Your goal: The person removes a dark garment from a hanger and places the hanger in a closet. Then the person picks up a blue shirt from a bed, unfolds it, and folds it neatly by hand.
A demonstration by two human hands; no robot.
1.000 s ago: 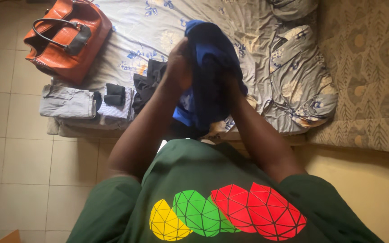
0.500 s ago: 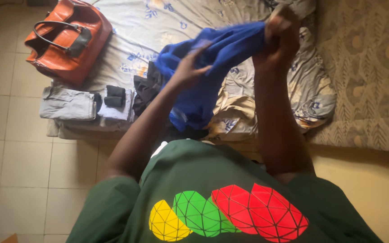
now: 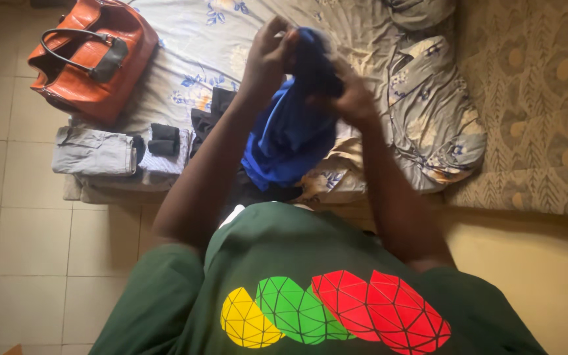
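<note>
A: Starting with the room: bed (image 3: 185,59) with a pale floral sheet, cream tiled floor (image 3: 21,223) on the left, patterned beige spread (image 3: 534,98) on the right.

B: Anything on the bed?

A: Orange-brown leather handbag (image 3: 87,56) at the corner, dark handles up. Just below it, folded grey garment (image 3: 94,151), then a folded light checked piece (image 3: 165,161) with a small black roll (image 3: 164,139) on top. Dark clothes (image 3: 208,121) heaped beside that. Floral pillow (image 3: 435,112) further right.

B: Main item?

A: Royal blue garment (image 3: 290,131), bunched, held up over the bed, loose end hanging toward the edge. Top part looks darker, in shadow.

B: Hands?

A: Left hand (image 3: 267,56) closed, pinching the top of the cloth. Right hand (image 3: 350,98) gripping it from the other side. Both close together.

B: Labels, signs?

A: None readable. Only the wearer's green shirt (image 3: 297,250), with yellow, green and red faceted blobs in a row.
</note>
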